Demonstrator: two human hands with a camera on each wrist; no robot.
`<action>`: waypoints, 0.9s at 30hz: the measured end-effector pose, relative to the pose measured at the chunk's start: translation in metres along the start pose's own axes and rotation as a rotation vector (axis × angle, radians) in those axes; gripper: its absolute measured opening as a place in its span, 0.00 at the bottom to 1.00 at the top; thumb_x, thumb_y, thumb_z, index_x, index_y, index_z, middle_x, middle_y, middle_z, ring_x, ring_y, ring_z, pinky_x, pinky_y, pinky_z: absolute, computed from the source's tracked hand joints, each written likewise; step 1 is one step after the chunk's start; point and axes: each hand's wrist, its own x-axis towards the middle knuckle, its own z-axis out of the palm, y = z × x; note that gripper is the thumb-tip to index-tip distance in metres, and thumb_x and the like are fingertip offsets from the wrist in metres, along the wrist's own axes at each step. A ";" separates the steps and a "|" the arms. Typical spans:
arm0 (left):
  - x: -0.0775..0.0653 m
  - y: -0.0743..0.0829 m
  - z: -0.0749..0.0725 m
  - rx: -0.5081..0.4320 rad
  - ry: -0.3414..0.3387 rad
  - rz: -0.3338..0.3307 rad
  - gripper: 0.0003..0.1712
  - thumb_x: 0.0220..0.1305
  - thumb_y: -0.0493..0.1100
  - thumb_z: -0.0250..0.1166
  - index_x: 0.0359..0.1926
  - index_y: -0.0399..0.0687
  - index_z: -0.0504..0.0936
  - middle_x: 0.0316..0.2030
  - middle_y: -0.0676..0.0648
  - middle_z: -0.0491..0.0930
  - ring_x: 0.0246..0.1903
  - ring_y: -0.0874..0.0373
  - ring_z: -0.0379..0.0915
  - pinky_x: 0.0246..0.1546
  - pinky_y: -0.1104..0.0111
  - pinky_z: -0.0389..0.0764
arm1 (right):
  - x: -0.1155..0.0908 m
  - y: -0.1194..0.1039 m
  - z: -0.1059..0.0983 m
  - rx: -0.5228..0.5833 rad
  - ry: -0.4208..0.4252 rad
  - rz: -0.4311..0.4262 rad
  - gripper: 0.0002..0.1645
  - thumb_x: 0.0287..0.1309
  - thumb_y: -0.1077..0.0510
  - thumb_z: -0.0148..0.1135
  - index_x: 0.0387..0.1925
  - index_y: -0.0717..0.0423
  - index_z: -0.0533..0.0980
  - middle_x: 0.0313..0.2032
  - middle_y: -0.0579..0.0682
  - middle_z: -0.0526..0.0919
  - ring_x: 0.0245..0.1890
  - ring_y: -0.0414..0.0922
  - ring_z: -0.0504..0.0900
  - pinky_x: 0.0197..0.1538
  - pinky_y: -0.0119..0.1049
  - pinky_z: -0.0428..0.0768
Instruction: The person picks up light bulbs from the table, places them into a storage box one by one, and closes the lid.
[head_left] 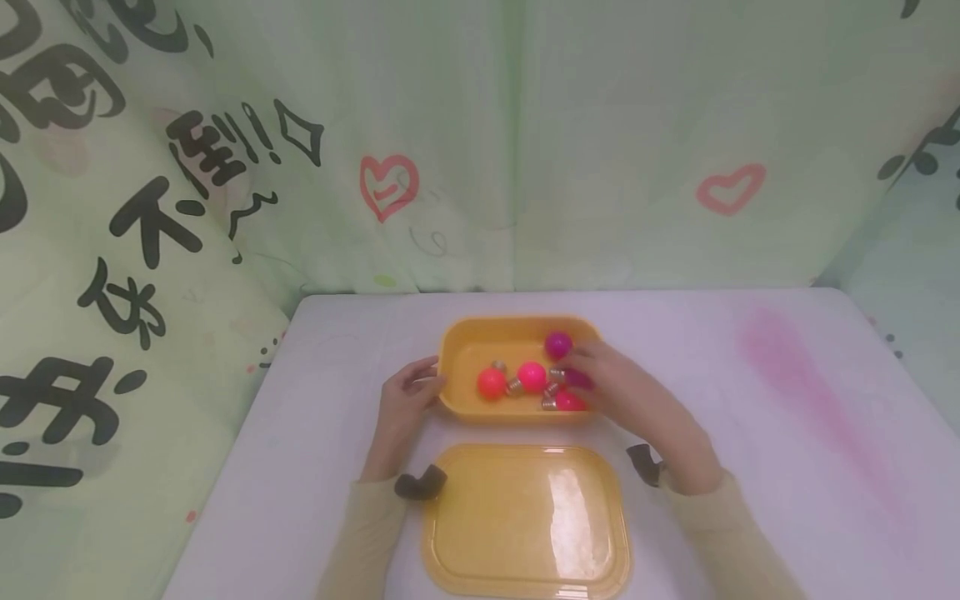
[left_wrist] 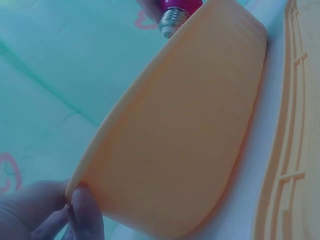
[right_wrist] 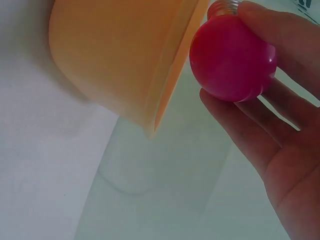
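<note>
A deep yellow plastic tray (head_left: 461,350) holds several small coloured light bulbs, among them an orange-red bulb (head_left: 492,383), a pink bulb (head_left: 532,377) and a purple bulb (head_left: 558,345). My left hand (head_left: 403,407) is at the tray's left end; in the left wrist view its thumb and finger pinch the rim (left_wrist: 107,122). Over the right end, my right hand (head_left: 626,392) holds a magenta bulb (right_wrist: 232,59) between thumb and fingers. Its metal screw base (left_wrist: 173,21) shows above the rim in the left wrist view.
In front of the tray a yellow lid (head_left: 517,525) lies flat on the white table (head_left: 720,400). Printed pale curtains (head_left: 615,142) hang behind the table and along its left side. Dark wrist straps (head_left: 422,483) sit at both cuffs.
</note>
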 end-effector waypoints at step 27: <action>0.004 -0.001 0.001 -0.019 0.005 -0.005 0.22 0.63 0.41 0.69 0.58 0.48 0.81 0.51 0.42 0.80 0.47 0.55 0.79 0.44 0.70 0.84 | 0.023 0.002 0.030 0.008 -0.020 -0.064 0.13 0.52 0.61 0.75 0.39 0.59 0.80 0.37 0.49 0.80 0.39 0.46 0.78 0.47 0.42 0.81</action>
